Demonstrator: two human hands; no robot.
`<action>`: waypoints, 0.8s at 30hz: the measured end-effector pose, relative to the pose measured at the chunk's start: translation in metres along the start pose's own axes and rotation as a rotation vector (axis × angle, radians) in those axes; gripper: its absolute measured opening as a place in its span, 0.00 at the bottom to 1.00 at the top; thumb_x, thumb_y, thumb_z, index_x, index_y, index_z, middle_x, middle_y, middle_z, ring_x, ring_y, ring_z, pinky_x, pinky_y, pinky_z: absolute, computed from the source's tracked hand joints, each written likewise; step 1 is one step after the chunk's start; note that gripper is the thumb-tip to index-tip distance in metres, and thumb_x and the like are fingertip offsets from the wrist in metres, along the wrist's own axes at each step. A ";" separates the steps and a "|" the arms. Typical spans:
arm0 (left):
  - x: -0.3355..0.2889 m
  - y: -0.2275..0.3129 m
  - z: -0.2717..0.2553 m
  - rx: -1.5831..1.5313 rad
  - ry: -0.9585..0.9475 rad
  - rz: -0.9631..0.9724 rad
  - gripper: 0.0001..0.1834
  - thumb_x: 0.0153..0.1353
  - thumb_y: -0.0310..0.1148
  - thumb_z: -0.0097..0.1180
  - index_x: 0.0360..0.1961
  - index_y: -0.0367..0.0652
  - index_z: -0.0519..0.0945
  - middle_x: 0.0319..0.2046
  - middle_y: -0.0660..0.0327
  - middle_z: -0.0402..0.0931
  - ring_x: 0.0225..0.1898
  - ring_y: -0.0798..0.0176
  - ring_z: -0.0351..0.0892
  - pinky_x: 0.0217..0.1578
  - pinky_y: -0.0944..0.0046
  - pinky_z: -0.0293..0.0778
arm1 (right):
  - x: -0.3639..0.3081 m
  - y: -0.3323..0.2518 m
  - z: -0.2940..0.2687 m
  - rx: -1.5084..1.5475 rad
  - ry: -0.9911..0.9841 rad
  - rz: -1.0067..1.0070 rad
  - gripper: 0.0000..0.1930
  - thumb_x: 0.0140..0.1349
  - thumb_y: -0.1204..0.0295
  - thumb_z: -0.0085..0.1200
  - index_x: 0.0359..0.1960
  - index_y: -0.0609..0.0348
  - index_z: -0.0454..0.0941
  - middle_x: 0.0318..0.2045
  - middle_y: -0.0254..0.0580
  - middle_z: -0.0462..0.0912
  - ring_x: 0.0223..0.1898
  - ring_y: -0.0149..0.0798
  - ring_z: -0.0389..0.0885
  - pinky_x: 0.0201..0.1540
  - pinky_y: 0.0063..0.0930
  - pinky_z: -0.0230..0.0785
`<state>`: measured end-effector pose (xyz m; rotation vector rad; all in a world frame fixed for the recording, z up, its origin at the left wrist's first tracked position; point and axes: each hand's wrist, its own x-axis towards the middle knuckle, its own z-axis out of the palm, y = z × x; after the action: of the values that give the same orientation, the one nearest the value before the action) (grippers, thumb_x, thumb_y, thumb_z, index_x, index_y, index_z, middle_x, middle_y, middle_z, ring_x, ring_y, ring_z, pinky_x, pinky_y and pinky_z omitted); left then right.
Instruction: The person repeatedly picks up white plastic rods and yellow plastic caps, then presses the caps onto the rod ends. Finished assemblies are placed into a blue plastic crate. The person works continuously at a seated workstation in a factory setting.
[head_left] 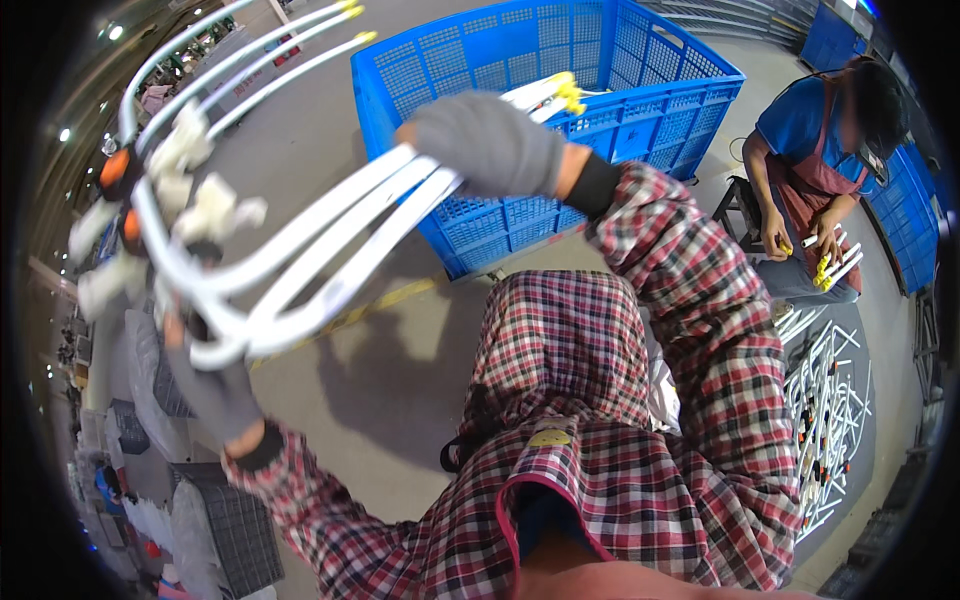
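Two gloved hands, one bundle; left to right as follows.

White connectors (215,210), several, with orange parts (115,165): far left, blurred, beside the bundle's bends.

Left hand (215,385): near left, at the lower bend; blur hides the fingers, so whether it grips cannot be told.

Bundle (335,240), white tubes: spans left hand to right hand, running through the latter. Status, as judged: gathered and raised, not yet set down.

Right hand (490,145): closed around the bundle, palm side hidden; yellow tips (570,90) protrude beyond it on the right.

Crate (480,230), blue, one: far centre, behind the right hand. Tips over or inside it: cannot tell. Contents mostly hidden.

Co-worker (815,130), one: far right, seated, holding short yellow-ended tubes (838,270).

Pile (825,420), many tubes: right, lying loose, apparently left to handle; well apart from both hands.
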<state>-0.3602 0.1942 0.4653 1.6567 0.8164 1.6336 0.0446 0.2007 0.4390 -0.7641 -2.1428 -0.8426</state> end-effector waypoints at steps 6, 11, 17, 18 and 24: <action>0.136 -0.084 0.137 -0.638 -0.173 -0.155 0.32 0.75 0.38 0.53 0.73 0.35 0.60 0.64 0.54 0.71 0.61 0.57 0.76 0.63 0.53 0.73 | -0.050 0.119 -0.007 -0.316 -0.118 0.213 0.31 0.45 0.73 0.71 0.54 0.52 0.72 0.42 0.37 0.77 0.46 0.42 0.80 0.48 0.36 0.73; 0.129 -0.149 0.203 -0.697 -0.408 -0.147 0.28 0.76 0.42 0.53 0.70 0.39 0.66 0.60 0.55 0.74 0.59 0.58 0.77 0.59 0.51 0.76 | -0.114 0.128 -0.020 -0.542 -0.294 0.406 0.29 0.50 0.69 0.67 0.56 0.47 0.70 0.45 0.33 0.76 0.51 0.39 0.78 0.60 0.40 0.66; 0.113 -0.198 0.205 0.243 -0.179 0.022 0.33 0.73 0.39 0.56 0.72 0.31 0.61 0.61 0.42 0.74 0.58 0.51 0.78 0.59 0.55 0.73 | -0.144 0.107 -0.001 -0.384 -0.412 0.751 0.23 0.57 0.55 0.67 0.52 0.43 0.78 0.56 0.36 0.77 0.61 0.44 0.75 0.66 0.49 0.63; 0.099 -0.203 0.200 0.374 -0.213 0.096 0.32 0.73 0.39 0.56 0.70 0.31 0.63 0.61 0.42 0.73 0.58 0.50 0.78 0.59 0.55 0.73 | -0.150 0.101 0.001 -0.327 -0.350 0.762 0.20 0.58 0.56 0.66 0.51 0.45 0.79 0.54 0.38 0.78 0.61 0.46 0.75 0.65 0.48 0.63; 0.068 -0.232 0.196 0.765 -0.424 0.293 0.15 0.69 0.39 0.54 0.51 0.43 0.83 0.47 0.54 0.84 0.47 0.50 0.84 0.49 0.52 0.78 | -0.227 0.008 -0.006 -0.224 0.106 0.897 0.16 0.60 0.70 0.62 0.50 0.52 0.78 0.57 0.45 0.78 0.60 0.53 0.75 0.62 0.48 0.66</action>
<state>-0.1587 0.3791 0.3175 2.6437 1.0835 1.1087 0.1839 0.1423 0.2699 -1.5788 -1.3735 -0.5985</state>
